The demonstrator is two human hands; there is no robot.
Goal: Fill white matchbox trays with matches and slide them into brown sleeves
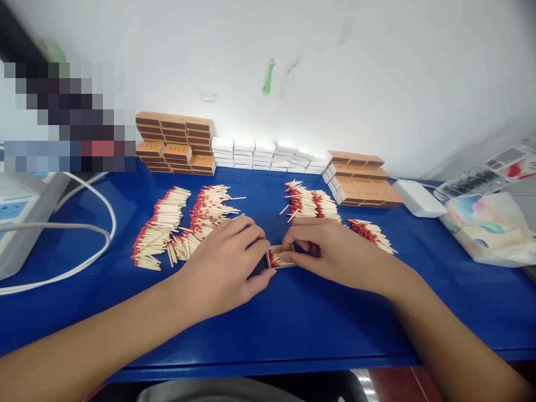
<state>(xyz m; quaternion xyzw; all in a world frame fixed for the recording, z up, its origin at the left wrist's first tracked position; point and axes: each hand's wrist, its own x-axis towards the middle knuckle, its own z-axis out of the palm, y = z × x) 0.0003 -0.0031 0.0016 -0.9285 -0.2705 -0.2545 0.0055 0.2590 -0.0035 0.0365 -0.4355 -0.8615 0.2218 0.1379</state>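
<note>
A small white matchbox tray [268, 259] lies on the blue table between my hands, with red-headed matches [275, 259] inside it. My left hand [228, 259] holds the tray's left end, its thumb at the near corner and its fingers at the far side. At the tray's right part, my right hand [335, 251] is closed, thumb and forefinger pinched over the matches; its fingers hide that end. Loose match piles lie beyond my left hand, one long pile [161, 226] and another [211, 209]. More piles [307, 202] lie past my right hand, one [372, 234] beside its wrist.
Along the wall stand stacked brown matchboxes [176, 137], white trays [266, 153] and more brown boxes [362, 181]. To the right are a white adapter [420, 198] and a tissue pack [488, 226]. A power strip [20, 223] with white cables [106, 223] occupies the left.
</note>
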